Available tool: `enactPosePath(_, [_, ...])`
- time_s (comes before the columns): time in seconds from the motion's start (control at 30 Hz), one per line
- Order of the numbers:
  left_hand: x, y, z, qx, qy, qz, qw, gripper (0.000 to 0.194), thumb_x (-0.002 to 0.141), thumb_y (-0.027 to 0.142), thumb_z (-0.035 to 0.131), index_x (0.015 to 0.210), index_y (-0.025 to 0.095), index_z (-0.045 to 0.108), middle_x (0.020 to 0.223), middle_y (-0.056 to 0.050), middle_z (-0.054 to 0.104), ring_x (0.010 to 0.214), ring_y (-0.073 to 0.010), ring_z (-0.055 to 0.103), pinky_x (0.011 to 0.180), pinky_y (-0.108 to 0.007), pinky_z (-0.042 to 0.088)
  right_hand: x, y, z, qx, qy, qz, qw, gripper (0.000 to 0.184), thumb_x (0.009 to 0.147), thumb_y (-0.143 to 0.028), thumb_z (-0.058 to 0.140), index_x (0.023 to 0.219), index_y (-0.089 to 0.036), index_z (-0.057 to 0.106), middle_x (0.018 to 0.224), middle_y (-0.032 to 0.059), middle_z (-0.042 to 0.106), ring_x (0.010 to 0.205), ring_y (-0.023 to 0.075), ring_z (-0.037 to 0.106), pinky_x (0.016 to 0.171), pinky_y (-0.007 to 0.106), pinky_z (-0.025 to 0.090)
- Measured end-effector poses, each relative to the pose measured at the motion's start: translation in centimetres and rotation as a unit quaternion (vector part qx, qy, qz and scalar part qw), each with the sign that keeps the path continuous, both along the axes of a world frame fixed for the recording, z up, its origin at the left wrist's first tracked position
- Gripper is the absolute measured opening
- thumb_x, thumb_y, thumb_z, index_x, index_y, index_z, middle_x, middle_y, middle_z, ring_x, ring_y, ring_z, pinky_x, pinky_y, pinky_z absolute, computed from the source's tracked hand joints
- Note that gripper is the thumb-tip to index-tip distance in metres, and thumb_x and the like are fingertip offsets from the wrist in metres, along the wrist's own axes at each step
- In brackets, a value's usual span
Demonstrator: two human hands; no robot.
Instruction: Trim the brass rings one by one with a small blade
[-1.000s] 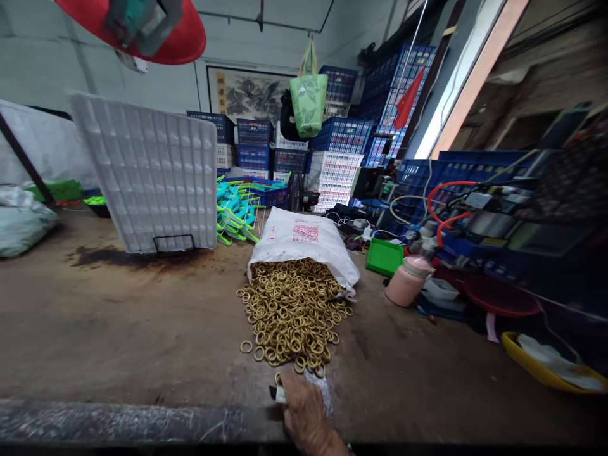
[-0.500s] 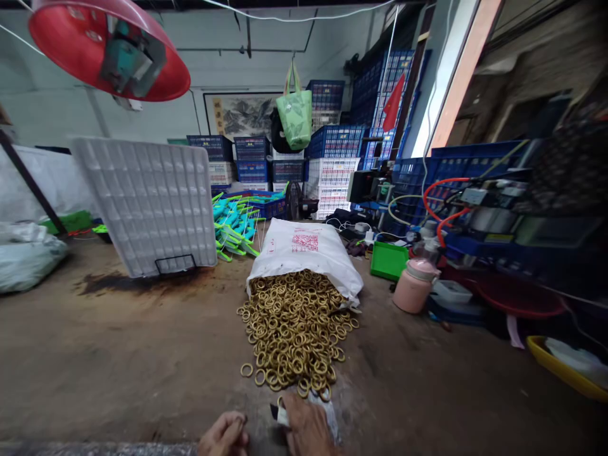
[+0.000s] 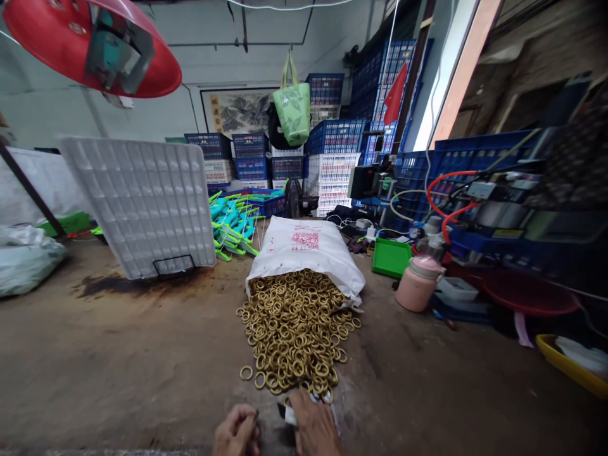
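Note:
My right hand [image 3: 313, 424] is at the front edge of a heap of brass-coloured rings [image 3: 294, 335], fingers bent down and closed. A small white piece with a black tip [image 3: 286, 415] sticks out on its left side; its kind is unclear. One ring shows by the fingertips. To its left, my left hand [image 3: 237, 430] is curled with thumb and forefinger together; a small dark spot shows at the fingertips, too small to name. The rings spill from the open mouth of a white printed sack [image 3: 306, 250] lying on the brown tabletop [image 3: 142, 373].
A translucent ribbed plastic panel [image 3: 142, 202] stands tilted on the left. Turquoise and lime clips or hangers [image 3: 232, 221] lie behind it. To the right are a green tray [image 3: 390, 258], a pink bottle [image 3: 418, 285] and a yellow basin [image 3: 570, 373]. A red lamp shade [image 3: 47, 44] hangs above.
My left hand has come into view beside the right one, which stays by the front rings. The view has tilted up, lowering the sack and rings in the picture.

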State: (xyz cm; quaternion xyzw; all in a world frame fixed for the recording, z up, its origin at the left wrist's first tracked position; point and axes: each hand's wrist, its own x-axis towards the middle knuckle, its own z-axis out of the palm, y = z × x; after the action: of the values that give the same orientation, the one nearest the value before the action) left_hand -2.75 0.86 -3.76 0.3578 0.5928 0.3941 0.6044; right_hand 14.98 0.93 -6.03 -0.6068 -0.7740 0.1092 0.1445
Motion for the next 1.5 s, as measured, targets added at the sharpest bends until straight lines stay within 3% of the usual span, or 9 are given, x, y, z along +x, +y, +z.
enactPosePath(0.07, [1.0,0.0,0.5,0.039,0.02,-0.014,0.999,0.051,0.056,0.056,0.065,0.086,0.017,0.054,0.053,0.002,0.054,0.038,-0.0096,0.046,0.032,-0.018,0.031,0.4,0.0,1.2,-0.036,0.058,-0.006,0.998,0.042,0.062,-0.001,0.042,0.096,-0.022,0.053,0.095,0.0039,0.062,0.086,0.0179,0.056,0.07,0.025,0.034])
enactPosePath(0.2, [3.1,0.2,1.0,0.095,0.042,-0.055,0.993,0.058,0.066,0.053,0.057,0.109,0.015,0.049,0.059,0.002,0.056,0.038,-0.0088,0.046,0.033,-0.018,0.032,1.1,0.2,3.9,-0.103,0.181,-0.017,0.978,0.02,0.076,-0.012,0.04,0.086,-0.02,0.055,0.086,0.0042,0.063,0.081,0.0162,0.055,0.07,0.025,0.036])
enactPosePath(0.33, [4.3,0.6,0.9,0.126,0.06,-0.125,0.982,0.046,0.07,0.057,0.05,0.088,0.015,0.057,0.052,0.004,0.05,0.036,-0.0065,0.041,0.033,-0.017,0.029,1.2,0.1,5.3,-0.154,0.29,-0.009,0.945,0.015,0.08,-0.024,0.041,0.076,-0.019,0.053,0.076,0.0012,0.06,0.074,0.0136,0.052,0.066,0.023,0.036])
enactPosePath(0.5, [4.1,0.8,1.2,0.118,0.088,-0.178,0.973,0.047,0.071,0.062,0.048,0.07,0.015,0.053,0.046,0.005,0.044,0.035,-0.0063,0.038,0.034,-0.017,0.029,1.3,0.3,5.4,-0.192,0.367,-0.013,0.91,0.01,0.074,-0.023,0.044,0.07,-0.017,0.051,0.068,-0.0015,0.054,0.07,0.0127,0.048,0.064,0.022,0.035])
enactPosePath(0.77, [4.3,0.1,1.6,0.156,0.097,-0.14,0.973,0.046,0.071,0.062,0.049,0.064,0.017,0.049,0.051,0.004,0.045,0.04,-0.0073,0.039,0.04,-0.019,0.031,1.3,1.1,5.3,-0.188,0.432,-0.041,0.881,0.015,0.075,-0.025,0.043,0.062,-0.018,0.043,0.056,-0.0061,0.038,0.056,0.0085,0.035,0.052,0.02,0.029])
enactPosePath(0.97, [4.6,-0.3,2.2,0.218,0.113,-0.124,0.961,0.039,0.076,0.055,0.05,0.065,0.018,0.055,0.054,0.002,0.047,0.047,-0.0097,0.043,0.048,-0.02,0.035,1.1,1.1,5.3,-0.217,0.439,-0.04,0.871,0.025,0.08,-0.034,0.039,0.061,-0.019,0.043,0.05,-0.0066,0.041,0.049,0.008,0.037,0.05,0.021,0.029])
enactPosePath(1.17, [4.9,-0.6,2.2,0.126,0.045,-0.147,0.98,0.041,0.076,0.058,0.048,0.073,0.017,0.052,0.052,0.005,0.047,0.04,-0.0069,0.039,0.042,-0.019,0.031,1.0,1.4,5.2,-0.197,0.434,-0.05,0.877,0.024,0.077,-0.032,0.043,0.057,-0.019,0.043,0.05,-0.0064,0.041,0.05,0.0079,0.036,0.05,0.021,0.029])
enactPosePath(1.5, [4.5,-1.1,4.2,0.026,-0.06,-0.177,0.982,0.039,0.076,0.053,0.051,0.076,0.015,0.049,0.055,0.003,0.052,0.04,-0.005,0.042,0.041,-0.017,0.034,0.5,0.9,5.5,-0.179,0.43,-0.051,0.884,0.019,0.075,-0.027,0.044,0.059,-0.017,0.045,0.053,-0.0062,0.041,0.052,0.0074,0.036,0.051,0.02,0.028])
